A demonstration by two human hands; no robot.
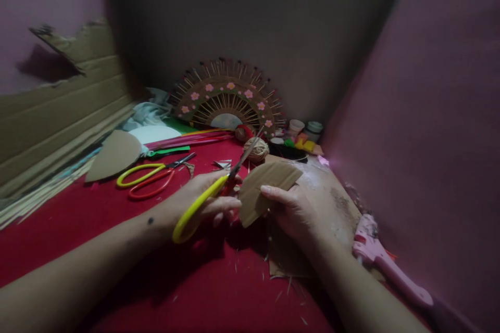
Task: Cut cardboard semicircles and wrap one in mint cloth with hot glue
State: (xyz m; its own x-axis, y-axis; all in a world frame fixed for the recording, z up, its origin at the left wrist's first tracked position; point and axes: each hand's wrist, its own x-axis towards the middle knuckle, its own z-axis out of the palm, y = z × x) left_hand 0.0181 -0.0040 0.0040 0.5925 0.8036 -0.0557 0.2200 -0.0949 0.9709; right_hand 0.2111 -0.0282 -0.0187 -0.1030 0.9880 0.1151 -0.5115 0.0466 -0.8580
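Observation:
My left hand (209, 199) is closed around a pair of scissors (200, 209) with a yellow handle loop. Their blades point up and away, beside the left edge of a curved, fan-shaped cardboard piece (263, 187). Some of the left fingers are hidden behind the scissors. With its thumb on the front face, my right hand (292, 210) pinches that cardboard at its lower right; the other right fingers are mostly hidden behind it. A second pair of scissors (154, 179), with one yellow and one red loop, lies on the red cloth (187, 286) to the left.
Against the back wall leans a stick fan with pink flowers (227, 86). Before it sits a ball of twine (256, 150). A cardboard half-disc (115, 155) and thin sticks (50, 190) lie left. At right are a stained board (328, 203) and a pink glue gun (390, 263).

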